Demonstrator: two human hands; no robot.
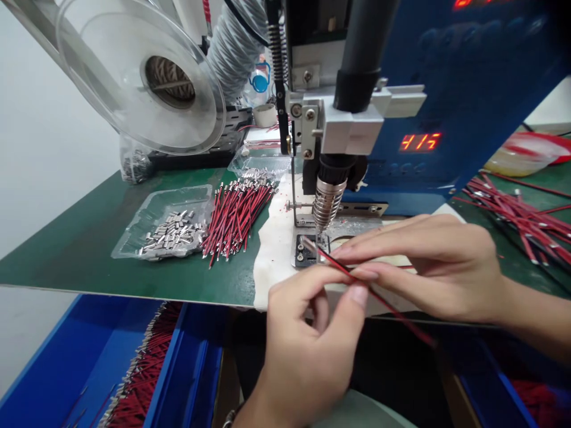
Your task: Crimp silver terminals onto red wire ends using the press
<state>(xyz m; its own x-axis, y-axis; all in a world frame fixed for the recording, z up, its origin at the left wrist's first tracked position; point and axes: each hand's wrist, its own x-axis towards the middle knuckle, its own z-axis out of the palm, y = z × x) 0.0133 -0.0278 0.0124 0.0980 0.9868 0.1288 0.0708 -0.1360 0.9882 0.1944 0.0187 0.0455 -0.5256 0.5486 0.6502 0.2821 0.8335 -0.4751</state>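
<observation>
My left hand [312, 333] pinches a thin red-and-black two-core wire [387, 304] between thumb and forefinger, in front of the blue soldering machine. The fingers of my right hand [439, 267] are closed on the same wire, just beyond the left thumb. A small silvery metal end [308, 242] points up-left from the wire, over a black fixture block [301, 257]. Right above it is the soldering tip, under its spring-like coil [329, 205]. Whether the tip touches the metal end cannot be made out. The wire's other end hangs toward the lower right, blurred.
Left on the green table [57, 249] are a clear tray [127, 241] of metal connector shells and a bundle of red-black wires [238, 217]. A clear reel [107, 65] overhangs them. More loose wires [526, 217] lie right. Below stands a blue bin [66, 356] with wires.
</observation>
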